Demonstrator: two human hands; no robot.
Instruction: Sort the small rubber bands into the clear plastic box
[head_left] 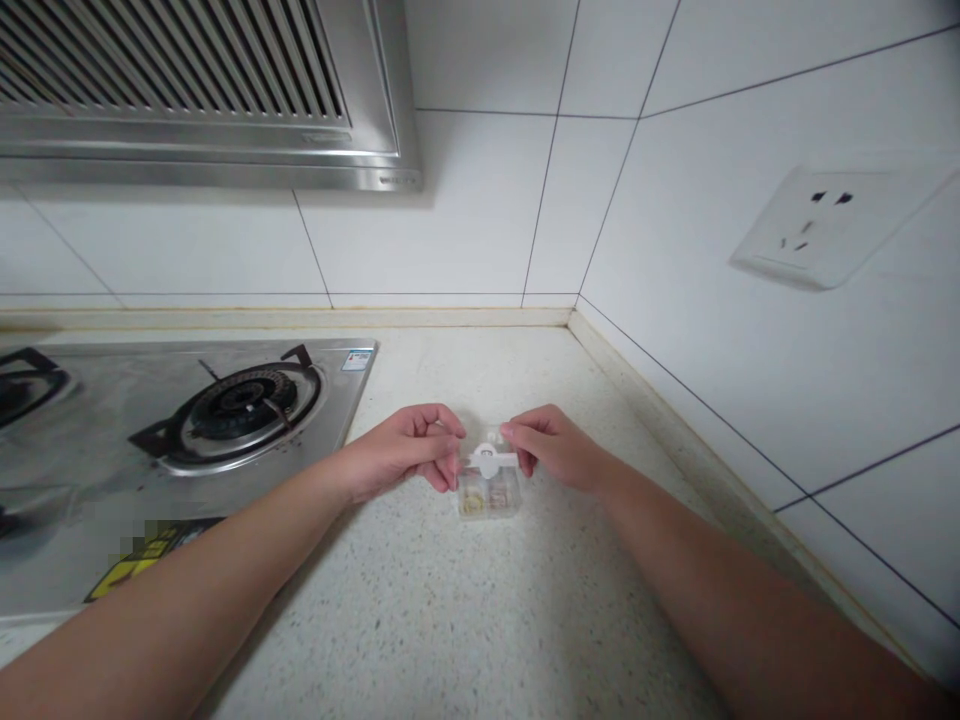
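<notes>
A small clear plastic box [489,495] with little pale items inside rests on the speckled countertop [465,620]. Just above it I hold a small white strip with a round middle [489,460] between both hands. My left hand [409,448] pinches its left end with curled fingers. My right hand [551,445] pinches its right end, fingers closed as well. Both hands hover close over the box; whether they touch it I cannot tell.
A steel gas hob [105,470] with a black burner [244,405] lies to the left. A range hood [202,90] hangs above it. White tiled walls meet in the corner, and a wall socket [821,225] sits on the right wall.
</notes>
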